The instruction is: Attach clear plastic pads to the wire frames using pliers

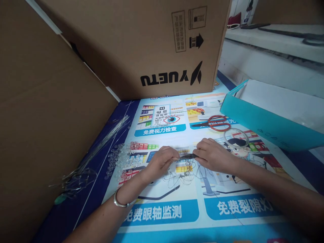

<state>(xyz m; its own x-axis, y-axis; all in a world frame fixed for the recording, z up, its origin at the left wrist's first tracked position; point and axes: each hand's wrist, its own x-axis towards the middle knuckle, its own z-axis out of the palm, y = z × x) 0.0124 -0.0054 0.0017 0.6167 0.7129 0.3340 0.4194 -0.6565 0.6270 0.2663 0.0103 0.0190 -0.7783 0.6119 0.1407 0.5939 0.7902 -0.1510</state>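
Clenching a dark tool [187, 156] in my right hand [214, 156], left hand [163, 159] pinched, contents hidden, I might kink the wire [175, 178] by tugging.

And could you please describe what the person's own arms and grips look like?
The left grip and right grip are both bare, without gloves. A rounded, silver-coloured bangle circles the left wrist; no watch or bracelet shows on the right. No sleeve can be made out on either forearm.

There are two hands [162, 161] [215, 156], one dark tool [188, 156], one teal box [260, 123]
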